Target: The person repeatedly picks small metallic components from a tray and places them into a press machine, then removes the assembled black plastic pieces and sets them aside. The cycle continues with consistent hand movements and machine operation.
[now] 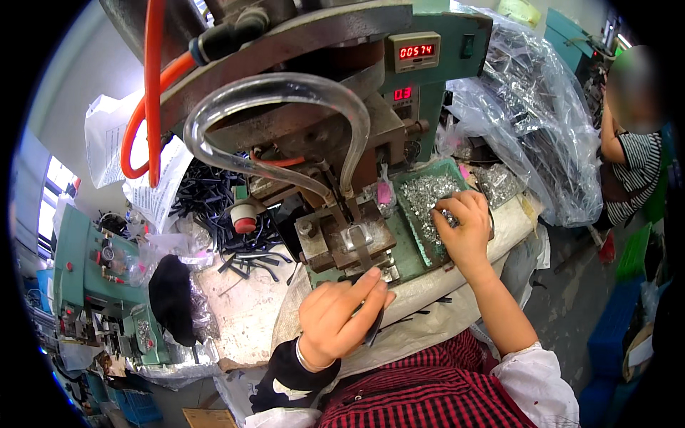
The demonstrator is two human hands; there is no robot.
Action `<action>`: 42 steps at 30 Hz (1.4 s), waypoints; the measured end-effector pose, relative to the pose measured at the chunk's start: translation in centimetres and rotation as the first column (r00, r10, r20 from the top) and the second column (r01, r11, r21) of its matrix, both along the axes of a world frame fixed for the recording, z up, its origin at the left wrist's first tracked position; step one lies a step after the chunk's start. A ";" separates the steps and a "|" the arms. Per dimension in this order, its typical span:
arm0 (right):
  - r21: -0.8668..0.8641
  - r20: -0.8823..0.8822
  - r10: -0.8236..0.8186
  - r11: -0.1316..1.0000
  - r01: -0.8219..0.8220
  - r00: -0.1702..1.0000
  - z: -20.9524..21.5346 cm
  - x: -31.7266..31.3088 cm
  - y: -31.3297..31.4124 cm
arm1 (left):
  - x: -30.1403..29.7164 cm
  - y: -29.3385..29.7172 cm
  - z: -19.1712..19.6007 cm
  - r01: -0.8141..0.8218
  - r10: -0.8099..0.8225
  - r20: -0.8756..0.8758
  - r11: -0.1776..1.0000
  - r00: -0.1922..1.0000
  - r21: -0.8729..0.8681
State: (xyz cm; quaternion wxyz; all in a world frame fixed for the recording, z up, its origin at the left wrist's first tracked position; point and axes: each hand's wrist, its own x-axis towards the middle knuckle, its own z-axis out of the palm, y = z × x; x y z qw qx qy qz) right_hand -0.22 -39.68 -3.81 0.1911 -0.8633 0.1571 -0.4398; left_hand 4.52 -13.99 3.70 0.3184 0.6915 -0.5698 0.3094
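My left hand (341, 319) is at the front of a bench press, its fingers closed around a thin black strip (374, 329) whose dark end shows below them. Just beyond the fingertips, a narrow grey metal piece (362, 251) lies over the press fixture (314, 242); I cannot tell if it joins the strip. My right hand (467, 232) is over the right side of a green tray (417, 246) of small silvery metal parts (427, 198). Its thumb and fingers are pinched together, and whatever they hold is too small to make out.
Clear tubes (278, 84) and an orange hose (153, 93) hang around the press head. Left of the fixture are a red button (245, 220) and a pile of black strips (207, 203). Bagged parts (531, 121) stand at the right, near another person (635, 153).
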 end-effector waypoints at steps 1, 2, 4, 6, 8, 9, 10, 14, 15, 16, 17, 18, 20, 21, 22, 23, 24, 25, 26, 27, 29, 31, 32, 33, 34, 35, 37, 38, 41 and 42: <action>0.041 0.010 0.026 0.999 -0.027 1.000 0.2 0.0 -0.2 | 0.3 -0.5 0.0 0.022 -0.022 0.003 1.000 1.000 -0.007; 0.086 0.016 0.052 0.995 -0.053 0.999 0.3 -0.1 -0.5 | 0.4 -0.8 0.1 0.022 -0.021 0.015 0.999 1.000 -0.030; 0.179 0.029 0.119 0.976 -0.122 0.992 0.5 -0.4 -1.0 | 0.5 -0.9 0.2 0.042 -0.042 0.016 0.997 0.999 -0.058; 0.212 0.102 0.080 0.972 -0.100 0.992 0.5 -0.5 -1.7 | 0.4 -0.8 0.2 0.032 -0.032 -0.031 0.999 0.999 0.003; 0.219 -0.052 0.057 0.975 -0.044 0.997 0.2 -0.4 -1.9 | 0.4 -0.7 0.0 0.032 -0.033 -0.025 0.999 0.999 -0.005; 0.137 -0.044 0.058 0.989 -0.051 0.997 -0.2 -0.5 -1.5 | 0.5 -0.7 0.0 0.030 -0.030 -0.023 1.000 0.999 -0.007; 0.077 -0.030 0.068 0.995 -0.065 0.997 -0.5 -0.2 -1.1 | 0.6 -0.8 -0.2 0.031 -0.030 0.020 0.998 0.999 -0.050; -0.187 -0.233 0.206 0.950 -0.251 0.951 -1.4 0.7 0.3 | 0.4 -0.9 -0.6 0.019 -0.019 -0.012 1.000 1.000 -0.019; -0.235 -0.238 0.224 0.931 -0.280 0.945 -1.2 1.3 -0.1 | -0.1 -0.7 -0.6 0.029 -0.030 -0.045 0.999 0.999 -0.027; -0.295 -0.305 0.092 0.937 -0.185 0.948 -1.1 1.6 -0.1 | -0.6 -0.2 -0.5 0.009 -0.009 -0.108 1.000 0.994 -0.006; -0.259 -0.278 0.108 0.948 -0.183 0.955 -0.9 1.9 -0.4 | -1.6 0.4 -0.5 -0.068 0.076 -0.147 0.996 0.986 0.060; -0.231 -0.286 0.118 0.955 -0.188 0.951 -0.7 1.8 -0.7 | -2.7 1.1 -0.4 -0.118 0.124 -0.167 0.992 0.978 0.041; -0.147 -0.125 0.197 0.965 -0.215 0.972 -0.6 1.4 -1.1 | -4.8 4.0 0.1 -0.091 0.081 -0.268 0.996 0.960 -0.025; -0.049 -0.060 0.216 0.975 -0.219 0.975 -0.6 0.8 -1.2 | -5.2 5.6 0.4 -0.181 0.181 -0.257 0.983 0.949 0.023; -0.013 0.030 0.210 0.978 -0.210 0.977 -0.7 0.3 -1.1 | -5.3 7.3 0.7 -0.230 0.219 -0.207 0.973 0.954 -0.031; 0.116 0.001 0.170 0.979 -0.169 0.985 -0.8 -0.1 -1.0 | -5.2 8.5 0.7 -0.431 0.405 -0.259 0.901 0.877 -0.047; 0.202 0.038 0.158 0.966 -0.162 0.987 -0.8 -0.5 -0.7 | -4.8 9.5 0.7 -0.579 0.544 -0.229 0.806 0.807 -0.122; 0.213 0.052 0.161 0.962 -0.168 0.986 -0.8 -0.6 -0.5 | -3.6 10.9 0.9 -0.640 0.614 -0.201 0.761 0.763 -0.103; 0.224 0.070 0.161 0.959 -0.173 0.984 -0.7 -0.6 -0.1 | -1.6 12.1 1.1 -0.726 0.711 -0.152 0.684 0.686 -0.077; 0.233 0.089 0.160 0.956 -0.177 0.983 -0.5 -0.3 0.2 | 0.7 12.7 0.7 -0.677 0.676 -0.037 0.736 0.736 -0.016; 0.245 0.094 0.224 0.939 -0.240 0.970 -0.1 0.7 0.7 | 5.8 12.8 -1.0 -0.656 0.658 0.045 0.740 0.752 0.152; 0.260 0.120 0.251 0.926 -0.274 0.961 0.0 1.7 1.0 | 10.2 12.4 -4.0 -0.649 0.655 0.105 0.689 0.748 0.322; 0.281 0.131 0.257 0.917 -0.284 0.958 0.0 2.0 1.0 | 11.9 12.2 -5.7 -0.660 0.668 0.146 0.634 0.730 0.403; 0.324 0.133 0.240 0.906 -0.271 0.962 0.0 1.9 1.0 | 13.2 12.0 -7.6 -0.683 0.689 0.173 0.589 0.704 0.432; 0.371 0.120 0.184 0.903 -0.216 0.976 -0.2 1.5 0.9 | 14.2 12.1 -9.1 -0.677 0.722 0.147 0.529 0.676 0.512; 0.286 0.122 0.142 0.942 -0.172 0.982 -0.3 0.5 0.7 | 14.6 12.6 -10.4 -0.669 0.695 0.112 0.617 0.710 0.414; 0.238 0.143 0.090 0.964 -0.122 0.986 -0.3 -1.9 0.2 | 14.7 13.5 -12.2 -0.642 0.679 0.007 0.690 0.734 0.333; 0.350 0.121 0.102 0.926 -0.139 0.987 -0.3 -2.9 0.4 | 14.6 13.9 -12.6 -0.629 0.672 -0.040 0.712 0.740 0.312; 0.576 0.135 0.178 0.786 -0.223 0.975 1.3 -4.2 1.2 | 13.6 14.3 -12.5 -0.612 0.658 -0.161 0.747 0.735 0.260; 0.524 0.128 0.269 0.799 -0.295 0.955 2.2 -3.9 1.7 | 13.3 13.9 -12.2 -0.622 0.663 -0.225 0.748 0.714 0.230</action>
